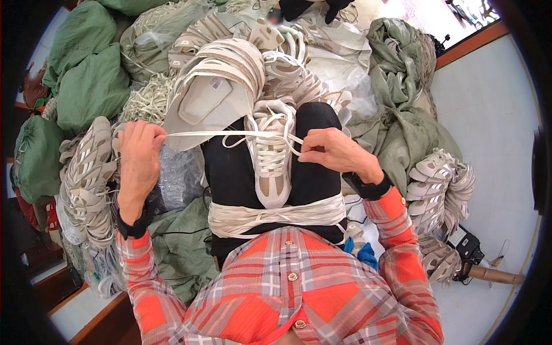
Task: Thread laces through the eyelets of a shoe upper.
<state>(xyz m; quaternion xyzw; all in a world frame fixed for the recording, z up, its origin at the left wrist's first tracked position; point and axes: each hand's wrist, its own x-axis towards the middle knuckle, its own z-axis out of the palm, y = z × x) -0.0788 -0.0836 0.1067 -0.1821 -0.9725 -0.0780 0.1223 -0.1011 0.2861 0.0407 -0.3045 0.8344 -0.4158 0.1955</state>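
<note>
A beige and white sneaker upper (272, 191) rests between my thighs, its toe toward me and white lacing crossing its front. My left hand (139, 164), out to the left, is closed on one end of a white shoelace (215, 133), which runs taut and nearly level from the upper's top eyelets. Just right of the upper, my right hand (338, 150) pinches the lace where a small loop hangs by the collar. Across my lap lies a thick bundle of white laces (276, 217). Whether the upper has a sole is hidden.
Beyond my knees leans a stack of nested sneaker uppers (238, 66). More uppers (89, 178) are piled at left and others (434, 190) at right. Green sacks (95, 86) and loose laces (150, 103) surround me. A white panel (489, 103) stands at right.
</note>
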